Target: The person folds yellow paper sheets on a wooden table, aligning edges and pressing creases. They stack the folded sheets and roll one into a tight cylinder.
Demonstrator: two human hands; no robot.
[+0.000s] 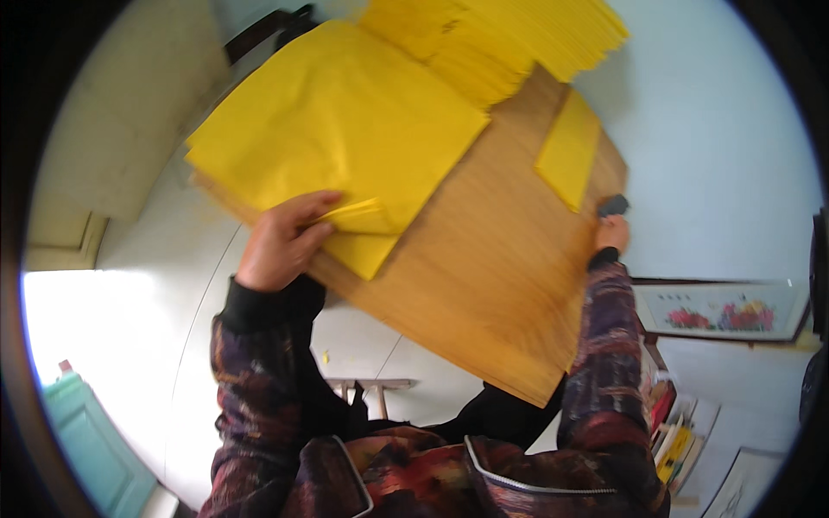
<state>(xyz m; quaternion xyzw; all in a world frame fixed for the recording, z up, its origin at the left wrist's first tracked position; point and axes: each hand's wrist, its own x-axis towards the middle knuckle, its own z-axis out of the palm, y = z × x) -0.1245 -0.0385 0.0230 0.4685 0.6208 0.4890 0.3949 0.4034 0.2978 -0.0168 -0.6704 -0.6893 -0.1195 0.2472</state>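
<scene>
A stack of large yellow sheets (337, 112) lies on the left of a wooden tabletop (484, 259), partly over its near left edge. My left hand (289, 237) is at the near corner of the stack, its thumb and fingers closed on the lifted, folded-back edge of a top sheet. At the table's right edge, my right hand (613, 235) is closed around a small dark grey object (614, 205); its kind cannot be made out. Just beyond that hand lies a narrow yellow folded piece (570, 151).
More yellow sheets (535, 34) are piled in layers at the far end. A framed flower picture (717, 309) leans by the wall on the right, above books (678, 449). A pale cabinet (121, 112) stands at left, a turquoise panel (95, 440) lower left. A stool (380, 388) shows underneath.
</scene>
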